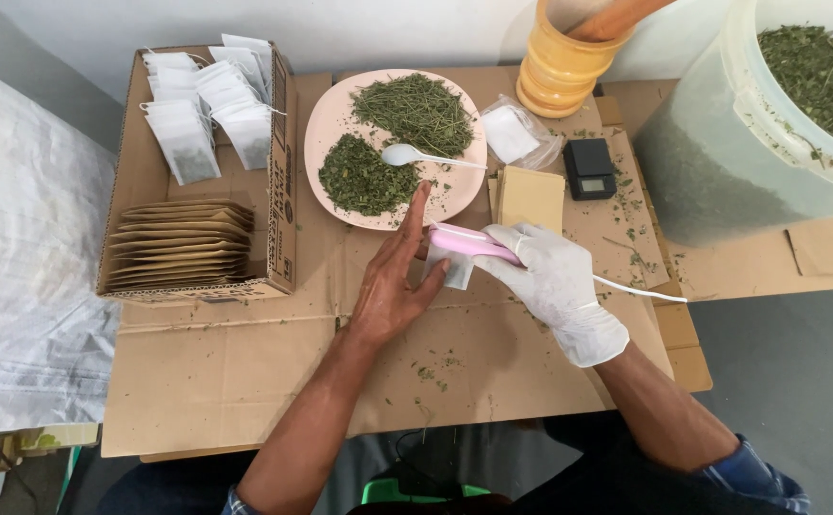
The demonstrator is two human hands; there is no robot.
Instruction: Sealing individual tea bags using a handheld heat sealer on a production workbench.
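Head view shows my gloved right hand [558, 286] gripping the pink sealer [471, 244] over a small white sachet [457, 271], bare left hand [399, 277] flat-fingered, steadying it; I'd judge keeping the sachet's edge straight matters most.

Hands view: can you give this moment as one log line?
right hand: gloved, grips pink sealer | left hand: bare, touches sachet | plate: herbs, spoon
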